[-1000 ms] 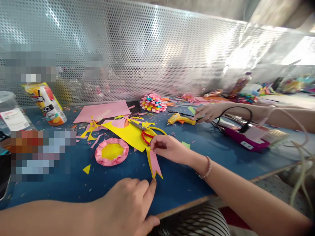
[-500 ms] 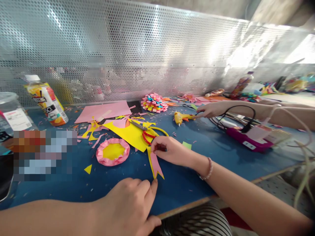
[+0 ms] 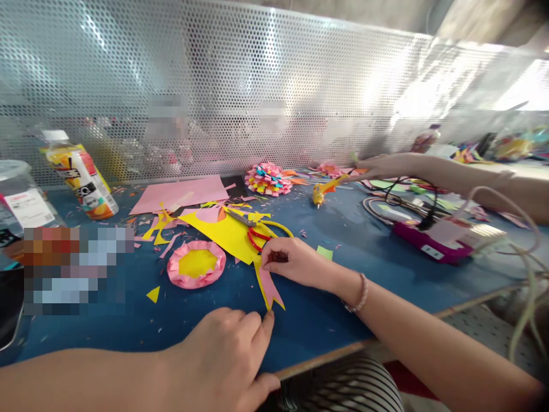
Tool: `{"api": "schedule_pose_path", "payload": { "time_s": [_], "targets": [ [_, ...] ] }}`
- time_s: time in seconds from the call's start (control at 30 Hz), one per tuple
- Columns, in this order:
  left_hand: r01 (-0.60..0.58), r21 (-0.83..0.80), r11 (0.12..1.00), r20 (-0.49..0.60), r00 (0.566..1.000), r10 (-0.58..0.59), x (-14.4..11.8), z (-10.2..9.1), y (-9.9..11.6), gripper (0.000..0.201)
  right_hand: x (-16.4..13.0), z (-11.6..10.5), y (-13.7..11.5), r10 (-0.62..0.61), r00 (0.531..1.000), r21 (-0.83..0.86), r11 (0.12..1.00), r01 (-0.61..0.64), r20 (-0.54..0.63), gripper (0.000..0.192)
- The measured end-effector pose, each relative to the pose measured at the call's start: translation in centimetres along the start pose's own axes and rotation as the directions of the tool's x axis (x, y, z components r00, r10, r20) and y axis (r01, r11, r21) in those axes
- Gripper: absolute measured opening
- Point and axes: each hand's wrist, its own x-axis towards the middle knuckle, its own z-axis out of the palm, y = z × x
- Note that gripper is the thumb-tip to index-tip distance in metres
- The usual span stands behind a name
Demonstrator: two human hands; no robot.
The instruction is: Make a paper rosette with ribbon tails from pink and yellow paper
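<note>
Right hand (image 3: 295,264) has its fingertips pinched narrow on the top end of the ribbon (image 3: 269,284), a pink strip backed with yellow lying flat on the table (image 3: 377,269), and the left hand (image 3: 223,357) sits loosely curled with just the index tip pressing the notched bottom end. So the ribbon is stretched between the two sets of fingers, nothing lifted. My worry is that if the pink layer isn't stuck down yet, any sideways drag from either fingertip could skew it off the yellow backing or crease it. The scissors (image 3: 257,236) lie just beyond the right fingers, partly on the yellow sheet (image 3: 225,232), so a careless reach could snag them. The rosette (image 3: 196,264) is off to the left of the right fingers, clear of both hands. A co-worker's hand (image 3: 381,167) is well beyond, at the glue gun (image 3: 328,189), whose cord (image 3: 412,191) trails nearby.
</note>
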Motion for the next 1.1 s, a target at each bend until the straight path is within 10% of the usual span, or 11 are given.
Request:
{"api": "schedule_pose_path", "payload": {
  "time_s": [0.77,1.1],
  "targets": [
    [0.021,-0.036,0.999,-0.009,1.0,-0.021,0.0,-0.4,0.1,0.056,-0.4,0.1,0.3,-0.236,0.966,-0.302,0.934,0.193,-0.111,0.03],
    [0.021,-0.02,1.0,0.014,1.0,-0.021,0.2,-0.6,0.0,0.056,-1.4,-0.7,-1.0,-0.279,0.951,-0.451,0.838,0.308,0.132,0.037]
  ]
}}
